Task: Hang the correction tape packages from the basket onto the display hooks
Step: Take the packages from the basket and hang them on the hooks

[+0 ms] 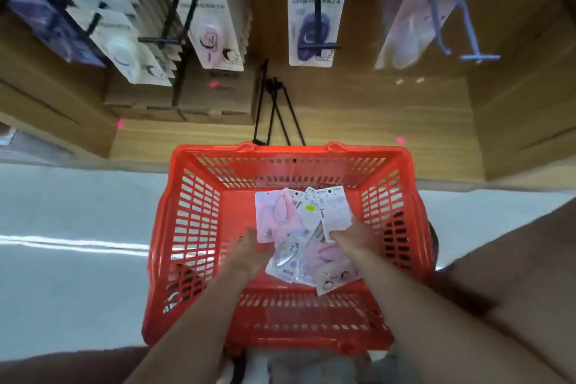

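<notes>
Head view looks straight down into a red plastic basket (193, 227) standing on a pale floor (71, 212), its far rim just beside a wooden display base (358, 121). Both bare hands reach down inside the basket, a little apart from each other. The left hand (249, 241) pinches the near edge of a pink correction tape package (274, 215) lying at the left of the pile. The right hand (349, 235) grips the near end of a white package (335, 209) that stands tilted at the right of the pile; the fingers themselves are blurred and mostly hidden behind the card. More packages (299, 262) lie overlapping on the basket floor between and near the two wrists, pink and white ones mixed. Beyond the basket, black display hooks (318, 3) jut out from the wooden back wall, carrying rows of hanging packages (215, 19): white and pink cards at the left and middle, a card with a purple item in the centre. At the far right, a light blue hook (467, 37) holds pale pink packs. Cardboard boxes (215, 97) sit on the base under the left hooks.
</notes>
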Demonstrator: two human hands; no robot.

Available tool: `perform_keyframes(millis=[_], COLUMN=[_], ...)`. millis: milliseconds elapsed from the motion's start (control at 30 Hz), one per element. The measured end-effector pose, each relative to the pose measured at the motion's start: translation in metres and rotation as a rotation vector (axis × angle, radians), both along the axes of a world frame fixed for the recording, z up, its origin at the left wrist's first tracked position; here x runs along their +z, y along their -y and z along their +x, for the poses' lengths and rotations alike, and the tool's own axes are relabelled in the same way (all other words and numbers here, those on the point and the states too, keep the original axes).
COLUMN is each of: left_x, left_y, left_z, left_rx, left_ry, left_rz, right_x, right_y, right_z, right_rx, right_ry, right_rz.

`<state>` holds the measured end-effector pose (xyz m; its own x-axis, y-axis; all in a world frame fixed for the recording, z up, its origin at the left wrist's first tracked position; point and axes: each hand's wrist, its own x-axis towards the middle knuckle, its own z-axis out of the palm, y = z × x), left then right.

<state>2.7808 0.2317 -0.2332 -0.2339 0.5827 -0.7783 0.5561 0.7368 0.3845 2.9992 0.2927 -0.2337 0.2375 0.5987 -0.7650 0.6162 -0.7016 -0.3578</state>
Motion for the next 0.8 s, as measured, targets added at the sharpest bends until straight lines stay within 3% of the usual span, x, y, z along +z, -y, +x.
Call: perform_keyframes(millis=[167,233,367,567,800], left_x=[-0.034,-0.042,-0.051,-0.066,-0.063], left_y=[-0.014,-0.021,-0.031,-0.044,-0.058], left_z=[0.015,0.027,0.050,0.058,0.060], left_rx=[0.210,0.201,-0.109,-0.630,-0.775], left_ry=[0.082,0.072,-0.189,-0.335,-0.460], left_rz=[-0.005,0.033,0.197,0.232,0.194], right_x=[-0.027,-0.037,-0.052,-0.062,-0.061], right_y=[-0.016,-0.023,-0.029,-0.032,-0.028], right_z=[-0.001,-0.002,-0.004,-0.009,-0.005], right_rx=[-0.057,-0.063,-0.074,-0.082,-0.070], right_ry=[-0.011,-0.005,0.004,-0.060,-0.155], right_rz=[0.000,-0.024,-0.026,-0.007,-0.006])
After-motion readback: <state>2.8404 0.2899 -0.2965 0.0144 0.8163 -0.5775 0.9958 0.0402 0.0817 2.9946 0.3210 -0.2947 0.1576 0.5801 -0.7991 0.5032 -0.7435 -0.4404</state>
